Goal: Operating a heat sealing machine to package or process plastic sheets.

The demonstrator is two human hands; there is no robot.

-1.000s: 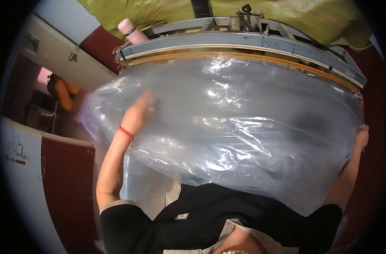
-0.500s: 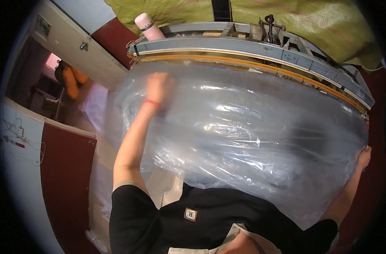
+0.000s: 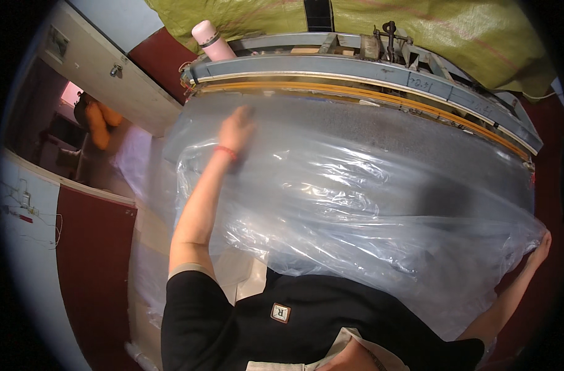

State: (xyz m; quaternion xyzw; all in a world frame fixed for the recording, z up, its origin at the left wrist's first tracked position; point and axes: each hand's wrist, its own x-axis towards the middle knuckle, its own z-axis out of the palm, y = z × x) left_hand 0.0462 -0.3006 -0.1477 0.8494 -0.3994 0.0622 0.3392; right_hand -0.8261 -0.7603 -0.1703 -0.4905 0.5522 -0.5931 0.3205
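Note:
A wide sheet of clear plastic film (image 3: 331, 235) lies wrinkled and shiny across a dark grey work surface (image 3: 356, 127) and hangs down in front of me. My left hand (image 3: 237, 131), with a red band at its wrist, is over the film at the far left; motion smears its fingers. At the right rim of the view, my right hand (image 3: 543, 246) is closed on the film's right edge and draws creases toward it. Part of that hand's fingers is hidden by the film.
Behind the surface runs a grey metal beam (image 3: 294, 67) with orange strips (image 3: 356, 91) along it. A pink bottle (image 3: 211, 42) and a metal clamp (image 3: 390, 40) stand at the back. A door (image 3: 102, 62) opens on the left; green-yellow sheeting (image 3: 430, 31) hangs behind.
My right hand has moved slightly outward and nearer to me, pulling the film's right edge with it. My left hand has shifted a little to the right over the film.

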